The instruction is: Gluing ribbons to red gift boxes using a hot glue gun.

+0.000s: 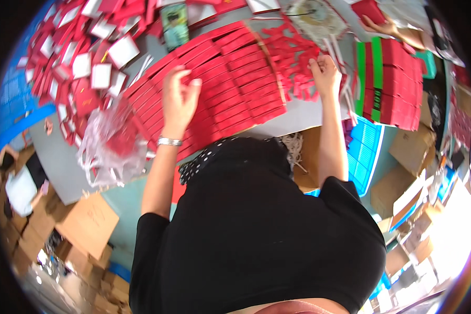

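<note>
Rows of flat red boxes (235, 78) stand packed side by side on the table in front of me. Over their left part hovers my left hand (179, 102), thumb and fingers apart and curled, with nothing visible between them. My right hand (327, 77) is at the right edge of a loose heap of red ribbon pieces (293, 57). Its fingers are bent together in a pinch; whatever they hold, if anything, is too small to make out. A silver bracelet (170, 141) circles my left wrist.
Red and white boxes (86, 65) lie heaped at the far left, behind a clear plastic bag (112, 144). Stacked red boxes with green straps (397, 86) stand on the right. A blue crate (363, 149) sits below the table edge. Another person's hand (384, 29) holds a red box.
</note>
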